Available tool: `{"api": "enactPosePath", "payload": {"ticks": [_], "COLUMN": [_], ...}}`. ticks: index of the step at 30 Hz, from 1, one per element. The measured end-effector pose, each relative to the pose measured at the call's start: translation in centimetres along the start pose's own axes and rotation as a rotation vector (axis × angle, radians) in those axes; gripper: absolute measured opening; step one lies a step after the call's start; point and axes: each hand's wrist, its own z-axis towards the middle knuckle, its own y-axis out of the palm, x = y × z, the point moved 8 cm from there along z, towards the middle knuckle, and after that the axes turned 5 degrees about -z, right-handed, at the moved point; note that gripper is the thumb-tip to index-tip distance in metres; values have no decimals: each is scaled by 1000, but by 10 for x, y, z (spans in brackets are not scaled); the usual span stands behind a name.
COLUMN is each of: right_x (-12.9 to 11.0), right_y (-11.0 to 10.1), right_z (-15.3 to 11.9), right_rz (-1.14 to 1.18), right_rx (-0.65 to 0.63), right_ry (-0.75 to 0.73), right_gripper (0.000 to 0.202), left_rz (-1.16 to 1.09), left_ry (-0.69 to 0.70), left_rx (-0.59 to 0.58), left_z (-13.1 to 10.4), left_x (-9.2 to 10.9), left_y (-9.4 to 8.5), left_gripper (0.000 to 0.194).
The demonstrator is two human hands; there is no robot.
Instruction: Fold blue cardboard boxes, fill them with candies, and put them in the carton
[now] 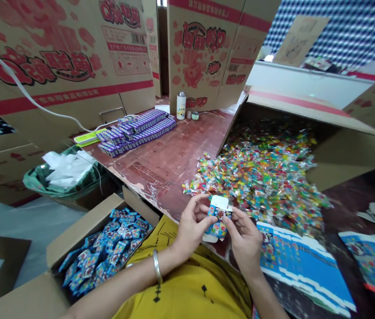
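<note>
A small blue printed candy box [218, 221] is held upright between my two hands, its white end flaps standing out at top and bottom. My left hand [192, 226] grips its left side, thumb across the front. On the other side my right hand [244, 237] pinches the right edge, thumb on the printed face. Just beyond lies a big heap of clear-wrapped colourful candies [267, 173], spilling from a tipped carton. Flat unfolded blue boxes [303, 261] are fanned out right of my right hand. Whether anything is inside the held box cannot be seen.
An open carton [84, 235] with many filled blue packets [117, 248] stands at lower left. Behind it are a green-lined bin [34, 181] and stacked purple boxes [137, 133]. A bottle [181, 106] stands near tall cartons [203, 57]. More flat blue sheets [373, 261] lie far right.
</note>
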Motion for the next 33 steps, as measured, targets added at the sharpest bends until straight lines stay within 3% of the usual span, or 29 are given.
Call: {"api": "enactPosePath", "payload": {"ticks": [5,11,15,17,20,22,25,30,33], "right_x": [-2,-14,-25,-23,-15,-18,-26,-17,-15], "right_y": [1,0,-1,0,2,8,17,21,18], "right_z": [2,3,8,11,16,20,25,33,39], "right_rz": [-53,-217,-264,-179,34,91,101,32,-31], "right_rx": [30,-5,-27,-36,-37,-97,-229,-360,-379], "right_ry": [-97,-271,-358,-296,-148,-134,-153,77,104], "right_gripper": [42,19,10,5,18,16,11,15,19], "left_rz": [245,146,161,136,49,26,62,171,172], "left_ry": [103,-126,-123,-97,-82,-81,-59,-8,-21], "left_rx": [-73,-290,-346,-309,-228,-203,-214,-263,-297], "left_z": [-7,-4,-2,0,3,3,2,1,1], "left_x": [12,1,5,8,10,10,13,19,19], "left_y": [3,11,13,11,7,6,6,5,5], "left_gripper": [43,39,30,29,30,31,31,32,37]}}
